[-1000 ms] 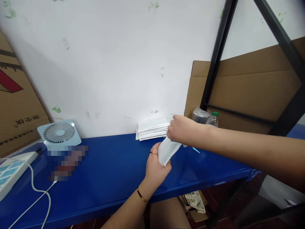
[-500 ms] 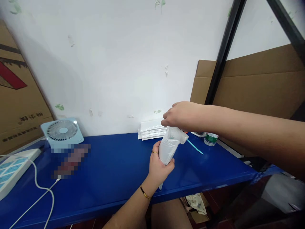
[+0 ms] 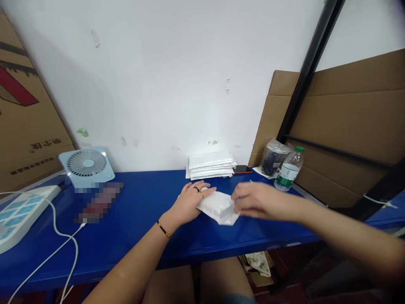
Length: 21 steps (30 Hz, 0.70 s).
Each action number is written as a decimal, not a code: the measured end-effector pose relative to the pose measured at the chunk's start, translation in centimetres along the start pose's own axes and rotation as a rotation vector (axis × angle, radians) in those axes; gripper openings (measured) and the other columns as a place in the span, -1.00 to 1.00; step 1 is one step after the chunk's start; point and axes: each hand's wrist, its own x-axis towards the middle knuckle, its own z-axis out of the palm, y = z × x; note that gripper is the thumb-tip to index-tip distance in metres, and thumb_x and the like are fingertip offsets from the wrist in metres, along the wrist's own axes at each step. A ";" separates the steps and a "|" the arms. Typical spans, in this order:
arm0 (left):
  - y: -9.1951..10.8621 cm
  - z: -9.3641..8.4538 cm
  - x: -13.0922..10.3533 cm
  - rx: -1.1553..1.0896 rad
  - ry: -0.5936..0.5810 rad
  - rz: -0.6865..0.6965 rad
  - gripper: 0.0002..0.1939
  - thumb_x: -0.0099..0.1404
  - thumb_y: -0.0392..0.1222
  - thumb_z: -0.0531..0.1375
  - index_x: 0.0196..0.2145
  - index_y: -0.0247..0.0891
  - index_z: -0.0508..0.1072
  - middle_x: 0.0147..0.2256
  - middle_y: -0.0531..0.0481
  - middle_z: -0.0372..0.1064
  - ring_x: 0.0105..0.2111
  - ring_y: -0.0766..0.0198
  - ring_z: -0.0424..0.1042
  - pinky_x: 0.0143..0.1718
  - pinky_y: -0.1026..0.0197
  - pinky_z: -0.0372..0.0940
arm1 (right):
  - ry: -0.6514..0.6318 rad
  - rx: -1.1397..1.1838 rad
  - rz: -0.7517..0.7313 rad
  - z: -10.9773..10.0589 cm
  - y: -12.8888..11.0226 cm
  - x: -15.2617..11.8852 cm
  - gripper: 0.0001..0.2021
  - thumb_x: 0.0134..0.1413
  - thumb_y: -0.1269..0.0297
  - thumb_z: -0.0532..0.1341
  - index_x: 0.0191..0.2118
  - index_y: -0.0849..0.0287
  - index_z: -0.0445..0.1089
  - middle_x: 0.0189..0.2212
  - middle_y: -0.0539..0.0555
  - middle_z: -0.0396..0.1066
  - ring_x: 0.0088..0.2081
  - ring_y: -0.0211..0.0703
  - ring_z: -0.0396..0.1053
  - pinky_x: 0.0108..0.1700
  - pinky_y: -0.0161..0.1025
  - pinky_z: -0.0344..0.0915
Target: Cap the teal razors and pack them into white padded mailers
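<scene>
A white plastic packet (image 3: 218, 207) lies low over the blue table, its surface creased and shiny. My left hand (image 3: 190, 197) is on the packet's left end, with fingers over the top; the thumb is hidden. At the right end, the fingers of my right hand (image 3: 248, 199) are closed on the packet's edge, slightly blurred. Behind the hands, against the wall, rests a stack of similar flat white packets (image 3: 210, 165). The tip of a light-blue tool (image 3: 251, 181) shows just above my right hand; the rest of it is hidden.
A dark phone (image 3: 243, 169) lies beside the stack. At right stand a water bottle (image 3: 288, 171) and a dark item in clear plastic wrap (image 3: 272, 158). A light-blue fan (image 3: 87, 164), a power strip (image 3: 23, 213), cables and a blurred-out object (image 3: 99, 202) occupy the left.
The packet has gone from upright and tilted to nearly flat, lower over the table. My left hand has shifted to its left end; my right hand has come down to its right edge.
</scene>
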 end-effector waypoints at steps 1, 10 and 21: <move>-0.1 0.7 -0.8 0.035 -0.059 -0.003 -0.27 0.04 -0.49 0.05 0.14 0.01 0.10 0.15 -0.02 0.05 0.18 0.07 -0.06 0.16 -0.13 -0.22 | 0.004 0.027 0.002 2.2 -0.4 -0.3 -0.80 0.17 0.29 0.06 -0.25 0.14 0.43 -0.26 0.10 0.40 -0.17 -0.16 0.28 -0.14 -0.21 0.19; 5.4 3.0 -7.4 -0.157 -0.038 0.038 -0.25 0.05 -0.46 0.04 0.19 -0.06 0.01 0.15 0.00 0.08 0.13 0.24 0.09 0.20 0.04 -0.07 | 0.224 0.542 0.362 13.1 -1.0 -0.1 -0.86 0.09 0.28 0.15 -0.22 0.15 0.35 -0.32 0.04 0.37 -0.28 -0.22 0.31 -0.23 -0.30 0.22; 6.1 5.9 -6.9 -0.044 0.286 -0.004 -0.80 0.29 -0.30 0.06 -0.13 -0.13 0.33 -0.22 0.07 0.43 -0.23 0.33 0.40 -0.19 0.27 0.28 | 0.343 -0.020 0.310 13.8 -3.9 -0.2 -0.77 0.11 0.27 0.11 -0.12 0.15 0.38 -0.42 0.10 0.35 -0.38 -0.15 0.23 -0.36 -0.21 0.13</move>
